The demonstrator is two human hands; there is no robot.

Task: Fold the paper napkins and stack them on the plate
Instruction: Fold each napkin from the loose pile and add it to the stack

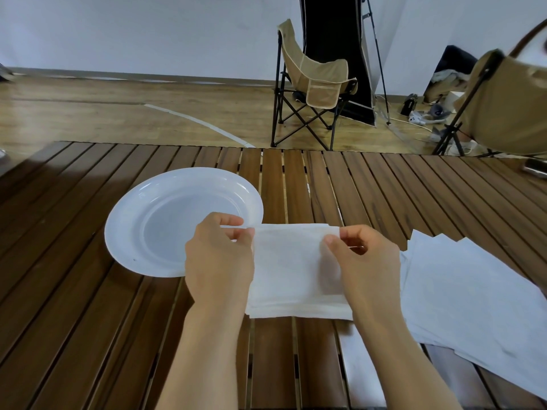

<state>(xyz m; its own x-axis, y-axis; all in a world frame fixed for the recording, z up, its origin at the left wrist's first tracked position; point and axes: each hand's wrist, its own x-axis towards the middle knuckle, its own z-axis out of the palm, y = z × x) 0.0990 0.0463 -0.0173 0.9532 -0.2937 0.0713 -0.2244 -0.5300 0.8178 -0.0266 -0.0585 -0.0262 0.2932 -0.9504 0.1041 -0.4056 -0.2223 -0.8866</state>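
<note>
Napkin (291, 267) under fold is held above the slatted table (370, 190), just right of the plate (142, 208) and left of the unfolded napkins (467, 294). Left hand (219, 258) pinches its upper left corner between thumb and forefinger; right hand (365, 261) pinches the upper right corner likewise. Step in hand is judged to be squaring the fold. To do it well, both top corners should be matched before any crease is pressed, the sheet kept taut between the pinches, then laid flat and run along the fold. Tissue looks thin and likely to tear if pulled hard. Condition: white, soft, lightly wrinkled, with several layered edges along its lower side; layer count cannot be made out. Plate holds no napkin yet.
</note>
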